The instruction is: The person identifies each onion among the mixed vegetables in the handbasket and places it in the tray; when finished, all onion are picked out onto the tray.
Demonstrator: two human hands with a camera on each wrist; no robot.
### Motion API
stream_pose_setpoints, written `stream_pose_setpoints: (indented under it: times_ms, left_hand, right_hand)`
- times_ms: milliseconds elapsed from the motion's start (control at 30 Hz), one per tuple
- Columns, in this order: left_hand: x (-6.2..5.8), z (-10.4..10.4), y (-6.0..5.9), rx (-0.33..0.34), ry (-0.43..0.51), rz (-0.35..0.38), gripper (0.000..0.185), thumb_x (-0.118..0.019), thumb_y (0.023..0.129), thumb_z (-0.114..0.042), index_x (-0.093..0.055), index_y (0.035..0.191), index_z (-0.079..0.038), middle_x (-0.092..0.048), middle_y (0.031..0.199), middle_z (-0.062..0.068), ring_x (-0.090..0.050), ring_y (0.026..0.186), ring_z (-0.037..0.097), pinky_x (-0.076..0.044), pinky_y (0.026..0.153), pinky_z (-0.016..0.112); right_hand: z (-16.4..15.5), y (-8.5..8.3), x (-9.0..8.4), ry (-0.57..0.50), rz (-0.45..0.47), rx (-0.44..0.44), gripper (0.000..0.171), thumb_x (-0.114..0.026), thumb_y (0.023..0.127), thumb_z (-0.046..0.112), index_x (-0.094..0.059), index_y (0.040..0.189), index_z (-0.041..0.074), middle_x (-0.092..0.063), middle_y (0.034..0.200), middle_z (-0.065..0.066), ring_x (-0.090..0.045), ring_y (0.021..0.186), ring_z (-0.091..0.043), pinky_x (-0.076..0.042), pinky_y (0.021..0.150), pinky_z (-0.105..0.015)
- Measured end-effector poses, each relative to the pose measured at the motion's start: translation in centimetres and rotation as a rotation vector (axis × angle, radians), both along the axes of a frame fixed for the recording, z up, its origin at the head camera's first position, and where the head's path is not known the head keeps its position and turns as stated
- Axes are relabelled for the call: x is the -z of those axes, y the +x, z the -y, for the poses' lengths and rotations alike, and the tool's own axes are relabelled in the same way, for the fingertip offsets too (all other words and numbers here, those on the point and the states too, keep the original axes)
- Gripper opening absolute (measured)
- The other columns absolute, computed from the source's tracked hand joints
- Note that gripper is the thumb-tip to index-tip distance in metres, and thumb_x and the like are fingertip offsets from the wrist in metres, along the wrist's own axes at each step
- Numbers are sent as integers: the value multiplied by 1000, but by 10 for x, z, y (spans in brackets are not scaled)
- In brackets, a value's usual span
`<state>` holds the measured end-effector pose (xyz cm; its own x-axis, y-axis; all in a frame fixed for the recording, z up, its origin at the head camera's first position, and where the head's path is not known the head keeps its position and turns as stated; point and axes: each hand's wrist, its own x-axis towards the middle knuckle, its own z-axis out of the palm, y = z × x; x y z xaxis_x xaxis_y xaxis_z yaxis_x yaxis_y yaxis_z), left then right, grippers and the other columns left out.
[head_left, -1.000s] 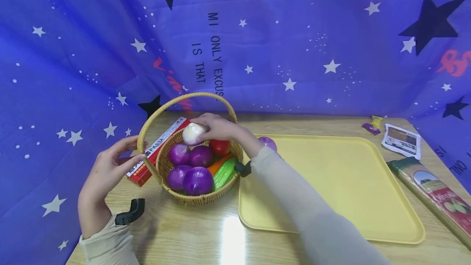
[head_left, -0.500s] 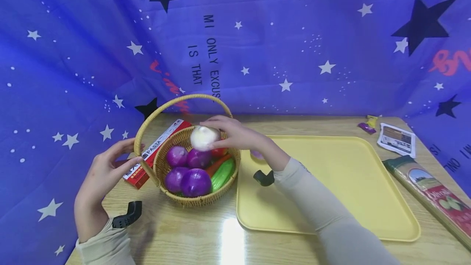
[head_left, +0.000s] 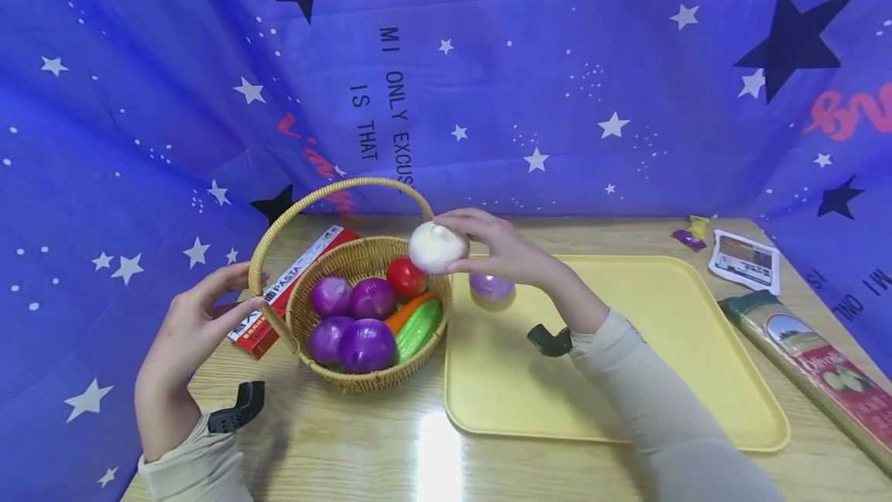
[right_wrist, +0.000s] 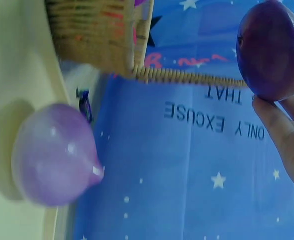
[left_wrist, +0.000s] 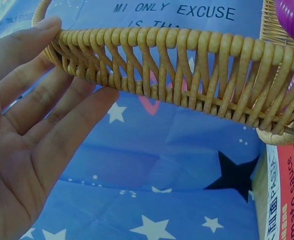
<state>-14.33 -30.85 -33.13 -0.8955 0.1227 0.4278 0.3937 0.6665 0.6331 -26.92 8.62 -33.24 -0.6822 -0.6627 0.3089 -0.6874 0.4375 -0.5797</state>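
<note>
The left hand [head_left: 186,329] rested with straight, spread fingers against the basket [head_left: 362,316] handle, beside the red pasta box [head_left: 279,293] on the tabletop [head_left: 390,448]. The right hand [head_left: 503,248], arm stretched forward, pinched a white onion [head_left: 437,248] in the air above the basket's right rim, near a pale purple onion [head_left: 491,286] on the yellow tray [head_left: 627,409].

The right hand [head_left: 512,254] has carried the white onion [head_left: 437,248] up out of the basket [head_left: 362,378] and past its right rim, toward the yellow tray's [head_left: 627,417] left far corner, uncovering the tomato [head_left: 406,277].
</note>
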Motion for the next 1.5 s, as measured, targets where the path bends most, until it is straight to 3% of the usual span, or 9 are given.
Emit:
stream_pose_setpoints:
  times_ms: [333,867,1267,1500]
  left_hand:
    - [1,-1,-1,0,-9,-6,42,-68,85,-5,-58,125,-12,-59,106,-31,-55,98,-16,-48,77,2]
    - [-1,0,1,9,10,7,42,-68,85,-4,-58,125,-11,-60,107,-29,-55,100,-15,-48,78,2]
    - [0,-1,2,4,12,-7,42,-67,84,-2,-58,125,-10,-61,107,-27,-55,100,-15,-47,78,1]
    - [1,-1,1,-2,4,-16,40,-67,85,-3,-59,123,-10,-60,106,-29,-56,98,-16,-48,78,2]
  right_hand:
    - [-36,-4,-3,-59,-34,51,65,-76,78,22,-49,137,13,-47,141,-12,-43,131,-30,-38,108,-52]
    - [-70,-1,5,-172,80,138,65,-74,80,19,-47,139,12,-44,142,-12,-44,131,-32,-40,110,-43]
    - [-90,-2,11,-206,96,195,65,-74,80,15,-47,138,9,-43,143,-13,-43,133,-33,-40,109,-42]
    - [-112,-6,19,-245,152,260,65,-75,80,15,-47,139,14,-43,142,-10,-43,133,-29,-40,108,-33]
